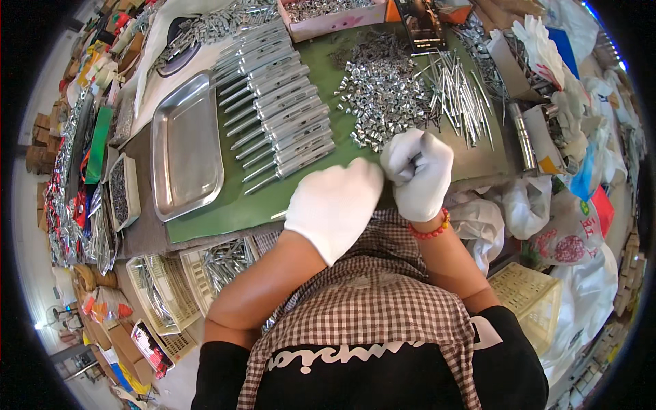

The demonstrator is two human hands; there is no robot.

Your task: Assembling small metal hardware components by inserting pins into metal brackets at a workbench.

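Observation:
My left hand (335,205), in a white glove, is closed over the green mat's near edge. The pale end of a thin metal rod (278,214) sticks out from under it; the rest is hidden. Close beside it, my right hand (418,171), also gloved, has its fingers curled in; I cannot make out what they hold. Beyond the hands lies a heap of small silver sleeves (376,102), with a bunch of thin metal rods (461,96) to its right. Several silver tubes with thin shafts (301,147) lie in a row left of the heap.
An oblong steel tray (158,150) rests on the left of the green mat (212,224). A pink-sided box (335,26) of small parts stands at the back. Baskets of metal parts (160,290) sit below the left edge. Plastic bags (567,236) crowd the right.

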